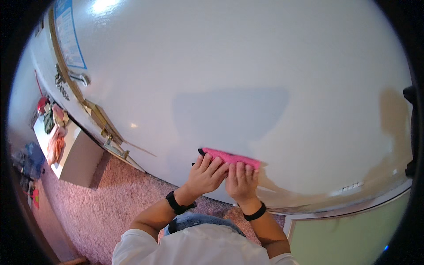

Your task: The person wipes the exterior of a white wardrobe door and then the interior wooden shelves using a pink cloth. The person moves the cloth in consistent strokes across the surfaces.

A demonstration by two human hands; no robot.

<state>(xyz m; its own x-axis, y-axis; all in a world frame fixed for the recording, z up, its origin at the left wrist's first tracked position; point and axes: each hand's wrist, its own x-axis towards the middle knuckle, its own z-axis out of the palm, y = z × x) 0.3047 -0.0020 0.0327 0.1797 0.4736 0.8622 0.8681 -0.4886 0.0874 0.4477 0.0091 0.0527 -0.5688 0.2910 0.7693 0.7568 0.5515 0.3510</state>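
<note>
A pink fabric pad [243, 159] with a black end lies pressed against a broad white door [212, 59]. My left hand [206, 175] has its fingers spread over the pad's left half, near the black end. Beside it, my right hand [241, 182] grips the right half with the fingertips bent over the lower edge. The two hands nearly touch at the middle. The underside of the pad is hidden. A dark band sits on each wrist.
At left are a lever handle [114, 147], a metal latch [79, 78] and a door chain [61, 87]. A white cabinet [78, 162] bears crumpled cloths [56, 145]. Pink speckled flooring [109, 205] lies below. A pale green panel [351, 232] stands at lower right.
</note>
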